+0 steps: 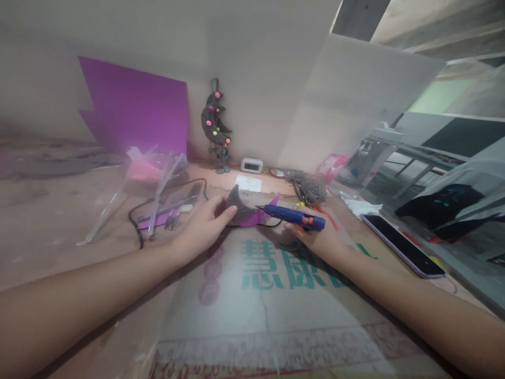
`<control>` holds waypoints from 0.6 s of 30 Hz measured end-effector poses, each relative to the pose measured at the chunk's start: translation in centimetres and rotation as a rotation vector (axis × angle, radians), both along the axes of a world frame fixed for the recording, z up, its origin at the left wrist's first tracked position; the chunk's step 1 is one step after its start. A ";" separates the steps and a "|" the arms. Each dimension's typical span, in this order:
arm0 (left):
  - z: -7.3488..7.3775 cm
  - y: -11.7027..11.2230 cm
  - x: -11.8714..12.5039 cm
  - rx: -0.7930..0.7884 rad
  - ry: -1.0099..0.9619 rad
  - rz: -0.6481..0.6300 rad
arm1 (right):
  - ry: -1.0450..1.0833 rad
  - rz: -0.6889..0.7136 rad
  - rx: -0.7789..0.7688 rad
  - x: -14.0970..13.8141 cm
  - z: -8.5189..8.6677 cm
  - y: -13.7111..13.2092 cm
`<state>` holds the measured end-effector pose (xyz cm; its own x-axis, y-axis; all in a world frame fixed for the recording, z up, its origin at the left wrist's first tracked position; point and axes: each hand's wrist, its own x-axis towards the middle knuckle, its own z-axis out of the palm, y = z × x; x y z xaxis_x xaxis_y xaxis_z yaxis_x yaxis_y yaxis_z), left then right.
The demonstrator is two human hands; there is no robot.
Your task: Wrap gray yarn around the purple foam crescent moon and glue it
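**Asker:** What have you got in each hand?

**Me:** My right hand [315, 239] is wrapped around a blue glue gun [294, 217], gripping it from below. It lies nearly level, with the nozzle pointing left. My left hand [205, 226] pinches a grey fan-shaped piece [236, 204], thumb on top and fingers under its edge.

**Asker:** Where does that grey piece sit?

**Me:** At the far edge of the cardboard sheet [276, 316] in front of me. It rests on a purple cutout [254, 217], and the gun's tip is just beside both.

**Asker:** Anything readable on the cardboard?

**Me:** Large green Chinese characters [272, 260] run between my wrists. The first looks like 慧, the next perhaps 康, and my right wrist hides the rest. A dull red mark [209, 279] sits to their left. The reddish band [276, 345] printed nearer to me is too blurred to read.

**Asker:** And around you?

**Me:** A phone [402, 245] lies face up, dark-screened, to my right. A grey twine bundle [310, 188] is beyond the gun, and a white card [248, 183] lies just behind the grey piece. A small white clock [251, 165] stands by the wall, its digits unreadable. A dark crescent ornament [215, 123] with coloured dots hangs above it. A purple sheet [138, 105] leans at the left, with a clear plastic bag [158, 173] and a black cord [136, 223] in front of it.
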<state>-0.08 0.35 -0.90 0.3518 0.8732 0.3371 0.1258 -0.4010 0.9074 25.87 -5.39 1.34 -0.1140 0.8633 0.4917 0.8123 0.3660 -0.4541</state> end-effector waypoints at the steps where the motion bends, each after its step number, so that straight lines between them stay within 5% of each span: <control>1: 0.0 0.0 0.0 0.001 0.002 0.002 | -0.001 -0.002 0.001 0.0 0.1 0.0; 18: 0.0 0.2 -0.3 0.006 0.059 0.060 | 0.001 0.022 0.008 -0.3 0.7 -0.3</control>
